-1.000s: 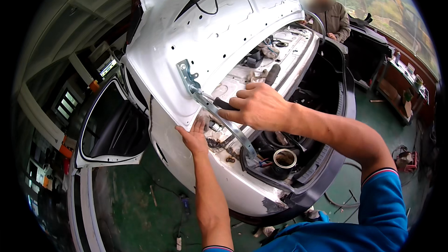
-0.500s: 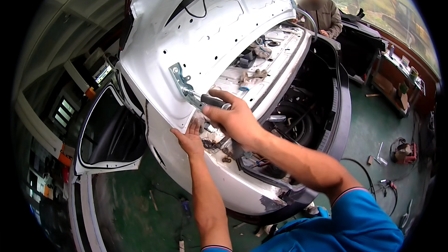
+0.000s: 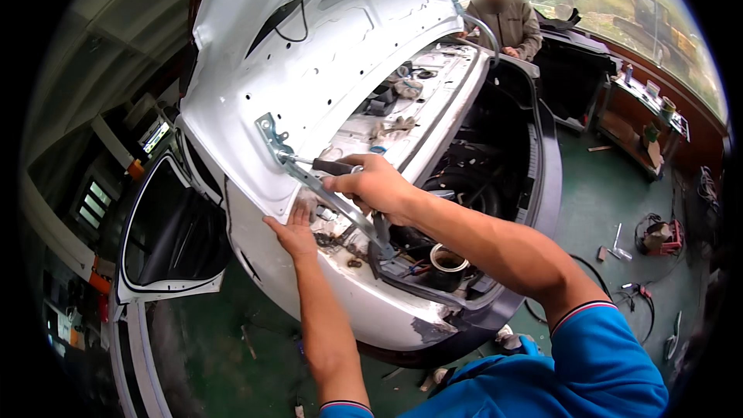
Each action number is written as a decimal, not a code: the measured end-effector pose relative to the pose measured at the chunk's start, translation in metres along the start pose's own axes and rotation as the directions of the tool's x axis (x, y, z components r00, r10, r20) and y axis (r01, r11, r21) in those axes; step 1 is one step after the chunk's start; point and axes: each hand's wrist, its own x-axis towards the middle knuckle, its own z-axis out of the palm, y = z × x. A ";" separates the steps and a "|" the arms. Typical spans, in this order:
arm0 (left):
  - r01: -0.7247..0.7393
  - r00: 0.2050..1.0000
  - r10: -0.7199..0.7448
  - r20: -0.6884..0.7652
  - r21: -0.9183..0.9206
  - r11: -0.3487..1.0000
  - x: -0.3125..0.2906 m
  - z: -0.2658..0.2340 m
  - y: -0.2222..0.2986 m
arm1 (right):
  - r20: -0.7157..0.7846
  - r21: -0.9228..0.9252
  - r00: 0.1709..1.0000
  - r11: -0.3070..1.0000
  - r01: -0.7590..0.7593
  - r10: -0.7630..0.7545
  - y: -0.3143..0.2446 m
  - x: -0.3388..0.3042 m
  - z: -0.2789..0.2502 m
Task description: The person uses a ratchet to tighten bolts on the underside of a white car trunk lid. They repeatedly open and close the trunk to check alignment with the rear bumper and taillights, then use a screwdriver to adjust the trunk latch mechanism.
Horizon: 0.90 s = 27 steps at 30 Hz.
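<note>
A white car trunk lid (image 3: 209, 120) stands raised, its inner side facing me. Bolted near its lower edge is a metal hinge bracket (image 3: 271, 136), with a long hinge arm (image 3: 340, 205) running down into the trunk opening. My right hand (image 3: 373, 186) is closed around the dark handle of a ratchet wrench (image 3: 331, 166). The wrench's silver end meets the bracket at a bolt; the bolt itself is hidden. With fingers stretched out, my left hand (image 3: 296, 234) rests against the lid's lower corner, below the bracket. Its fingertips are partly in shade.
Inside the open trunk (image 3: 484, 162) are dark cavities, wires and a round-mouthed container (image 3: 449, 258). Gloves (image 3: 396, 125) lie on the white rear shelf. A co-worker (image 3: 507, 23) stands beyond the car. An open car door (image 3: 170, 224) is at left, a workbench (image 3: 648, 101) at right.
The whole view has shifted, so the car appears further left. The wrench handle and my right hand have swung slightly away from the hinge arm. My left hand stays at the lid corner.
</note>
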 end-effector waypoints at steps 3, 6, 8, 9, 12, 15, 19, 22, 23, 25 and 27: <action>0.031 0.999 -0.031 -0.008 -0.004 1.000 -0.001 0.003 -0.001 | 0.257 -0.828 0.885 0.384 0.409 -0.389 0.008 0.015 -0.014; 0.055 0.997 -0.054 -0.045 0.022 0.998 -0.011 0.004 0.006 | 0.368 -0.925 0.915 0.038 0.379 -0.167 -0.034 0.002 -0.006; 0.070 0.996 -0.068 -0.056 0.024 0.997 -0.015 0.008 0.007 | 0.278 -0.848 0.944 0.416 0.328 -0.178 -0.032 0.005 -0.006; 0.078 0.996 -0.077 -0.051 0.015 0.997 -0.014 0.010 0.004 | 0.174 -0.617 0.966 0.744 0.258 -0.192 -0.017 0.009 -0.007; 0.095 0.995 -0.096 -0.041 -0.033 0.995 -0.013 0.006 0.000 | -0.037 -0.084 0.990 0.987 0.136 -0.139 0.014 0.006 0.009; 0.164 0.986 -0.163 0.018 -0.074 0.984 -0.003 0.000 -0.002 | -0.028 -0.243 0.968 0.941 0.234 -0.248 0.010 0.014 -0.009; 0.199 0.979 -0.199 -0.054 -0.003 0.980 0.005 -0.008 0.009 | 0.133 -0.761 0.934 0.569 0.311 -0.333 -0.042 -0.026 -0.045; 0.122 0.892 0.139 -0.431 0.524 0.843 0.008 -0.044 0.065 | 0.155 -0.672 0.951 0.677 0.300 -0.268 -0.031 -0.098 -0.098; -0.087 0.830 0.480 -0.283 0.785 0.614 0.013 -0.048 0.088 | 0.101 -0.625 0.962 0.736 0.260 -0.253 -0.019 -0.131 -0.117; -0.423 0.642 0.765 0.041 0.852 0.309 -0.004 0.047 0.134 | -0.132 -0.496 0.980 0.866 0.064 -0.148 0.032 -0.206 -0.164; -0.694 0.522 0.783 0.339 0.702 0.159 -0.034 0.191 0.175 | -0.405 -0.336 0.914 0.929 -0.156 0.008 0.080 -0.288 -0.204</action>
